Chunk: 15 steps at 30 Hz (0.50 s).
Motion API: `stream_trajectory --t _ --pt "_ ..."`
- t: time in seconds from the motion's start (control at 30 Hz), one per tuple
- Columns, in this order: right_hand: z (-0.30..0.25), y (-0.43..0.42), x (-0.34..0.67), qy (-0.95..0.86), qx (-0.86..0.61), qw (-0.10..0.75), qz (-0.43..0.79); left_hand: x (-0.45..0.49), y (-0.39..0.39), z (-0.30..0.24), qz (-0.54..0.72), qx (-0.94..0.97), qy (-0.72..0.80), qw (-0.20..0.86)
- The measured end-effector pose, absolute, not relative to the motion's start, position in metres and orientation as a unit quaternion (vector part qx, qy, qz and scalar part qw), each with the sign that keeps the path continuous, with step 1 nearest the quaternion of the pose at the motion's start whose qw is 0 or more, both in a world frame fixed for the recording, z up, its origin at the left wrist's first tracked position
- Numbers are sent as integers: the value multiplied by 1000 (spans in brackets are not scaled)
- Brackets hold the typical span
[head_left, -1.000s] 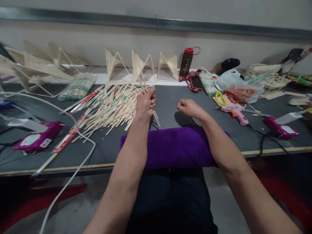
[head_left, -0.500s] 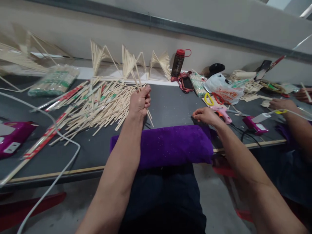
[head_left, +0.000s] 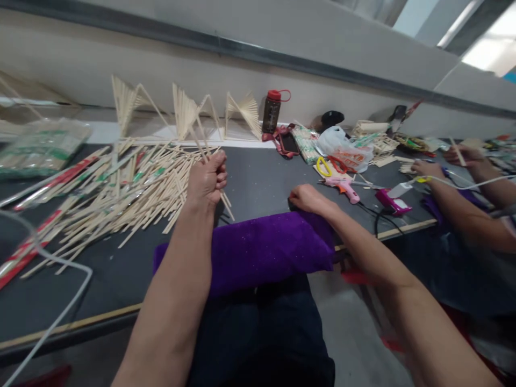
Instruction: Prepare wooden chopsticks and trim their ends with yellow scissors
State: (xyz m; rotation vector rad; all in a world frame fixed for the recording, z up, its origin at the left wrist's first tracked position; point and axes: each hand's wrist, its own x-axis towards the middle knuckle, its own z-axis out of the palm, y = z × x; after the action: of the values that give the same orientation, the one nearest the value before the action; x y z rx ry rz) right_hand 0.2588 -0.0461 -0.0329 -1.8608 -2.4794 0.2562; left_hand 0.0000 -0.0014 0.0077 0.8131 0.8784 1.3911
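Observation:
My left hand (head_left: 206,181) is closed around a thin wooden stick (head_left: 199,144) that slants up and to the left, at the right edge of a loose pile of wooden sticks (head_left: 121,188) on the dark table (head_left: 258,177). My right hand (head_left: 307,198) rests curled on the table just beyond a purple cushion (head_left: 262,248); what its fingers hold is hidden. Both forearms lie over the cushion at the table's front edge.
Fan-shaped stick structures (head_left: 185,110) stand along the back wall beside a dark bottle with a red cap (head_left: 271,111). A pink glue gun (head_left: 342,186), scissors (head_left: 327,165) and a plastic bag (head_left: 342,148) lie to the right. Another person's arms (head_left: 455,199) work at far right. A white cable (head_left: 52,301) crosses the left.
The view has swung right, so another person's arms now show. My right hand has drawn back toward the cushion's far edge. My left hand keeps its grip on the stick.

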Motion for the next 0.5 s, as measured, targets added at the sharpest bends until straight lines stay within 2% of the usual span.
stream_trajectory --t 0.07,0.13,0.2,0.33,0.43,0.5 --pt "-34 -46 254 -791 -607 3 76 -1 0 8 599 355 378 610" --pt "-34 -44 258 -785 -611 30 100 -1 1 8 597 355 379 612" --pt "-28 -38 272 -761 -625 96 145 0 1 7 593 357 381 613" --pt "19 -17 331 -629 -685 300 211 4 -1 4 579 374 381 616" --pt "67 9 384 -556 -709 387 194 8 -3 5 570 382 386 617" --pt "91 28 414 -522 -729 414 159 10 -5 7 564 379 397 617"
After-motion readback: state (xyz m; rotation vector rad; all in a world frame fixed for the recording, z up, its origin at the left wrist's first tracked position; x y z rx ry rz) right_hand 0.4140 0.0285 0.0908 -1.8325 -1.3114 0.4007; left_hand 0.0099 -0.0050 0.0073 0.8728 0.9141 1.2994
